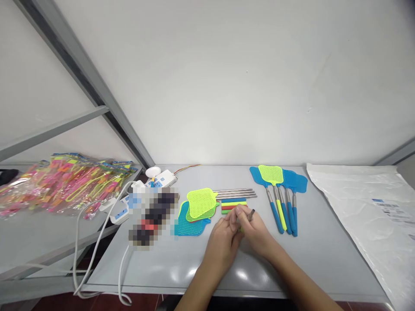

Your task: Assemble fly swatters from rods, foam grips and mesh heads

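My left hand [223, 237] and my right hand [256, 231] are closed and pressed together over the front middle of the table. A short grey metal rod end [250, 214] sticks out by my right thumb. A bit of yellow-green shows low between the palms; what my left fingers hold is mostly hidden. Just beyond lie coloured handle grips [233, 207] in blue, yellow, red and green. Behind those is a bundle of thin metal rods [236, 193]. To the left, mesh fly swatter heads [202, 203] in yellow-green and blue overlap in a pile.
Several assembled fly swatters [282, 203] lie fanned on the right, mostly blue. A white plastic package [363, 207] covers the right edge. Power strips [121, 209] and white cables [76, 246] are at left, beside a pixelated object [154, 220]. Bagged pink and yellow items [71, 183] sit farther left.
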{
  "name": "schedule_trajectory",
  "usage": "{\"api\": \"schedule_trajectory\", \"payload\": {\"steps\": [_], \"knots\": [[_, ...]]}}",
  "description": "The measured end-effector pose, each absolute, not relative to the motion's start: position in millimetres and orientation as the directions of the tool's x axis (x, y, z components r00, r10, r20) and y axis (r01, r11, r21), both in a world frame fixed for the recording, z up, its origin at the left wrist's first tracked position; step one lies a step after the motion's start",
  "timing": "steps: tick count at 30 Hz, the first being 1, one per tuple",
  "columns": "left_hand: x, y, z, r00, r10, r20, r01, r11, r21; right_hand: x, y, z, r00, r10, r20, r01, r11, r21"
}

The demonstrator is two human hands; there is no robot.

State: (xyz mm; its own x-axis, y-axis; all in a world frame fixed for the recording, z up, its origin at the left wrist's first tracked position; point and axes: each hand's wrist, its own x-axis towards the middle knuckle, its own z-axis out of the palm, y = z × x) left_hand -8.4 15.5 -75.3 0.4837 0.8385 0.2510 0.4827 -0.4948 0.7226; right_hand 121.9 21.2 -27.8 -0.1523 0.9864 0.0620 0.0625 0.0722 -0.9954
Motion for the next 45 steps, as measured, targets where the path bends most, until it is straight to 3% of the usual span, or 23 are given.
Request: {"api": "schedule_trajectory", "payload": {"steps": [6,12,17,22,29,33,36,40,42,45], "knots": [[-7,8,-68,0.458,0.866,0.198,0.556,-0.453,0.697,128,15,-18,-0.199,0.971,0.134,0.144,0.164,-0.976],[-17,2,-55,0.370,0.892,0.259,0.500,-0.427,0.754,146,12,-10,0.055,0.953,0.299,0.143,0.289,-0.946],[-36,0,-49,0.366,0.914,0.176,0.521,-0.358,0.775,146,14,-12,0.124,0.975,0.182,0.167,0.161,-0.973],[-52,-9,-51,0.447,0.886,0.125,0.527,-0.374,0.763,129,19,-19,0.085,0.985,0.152,0.162,0.137,-0.977],[-73,-15,-65,0.307,0.944,0.119,0.629,-0.295,0.720,102,35,-18,-0.057,0.998,0.010,0.060,0.014,-0.998],[-94,-17,-57,0.252,0.962,0.105,0.606,-0.241,0.758,79,48,-11,-0.124,0.991,-0.056,0.078,-0.046,-0.996],[-111,-17,-43,0.238,0.971,0.025,0.484,-0.141,0.863,56,58,-8,-0.176,0.981,-0.076,0.126,-0.054,-0.991],[-122,-11,-34,0.272,0.956,-0.109,0.124,0.078,0.989,25,66,-9,-0.340,0.937,-0.079,0.194,-0.013,-0.981],[-123,-6,-37,0.294,0.943,-0.156,-0.114,0.197,0.974,17,73,-9,-0.446,0.891,-0.084,0.227,0.022,-0.974],[-123,2,-46,0.267,0.935,-0.234,-0.429,0.333,0.840,21,95,-8,-0.570,0.820,-0.062,0.300,0.137,-0.944]]}}
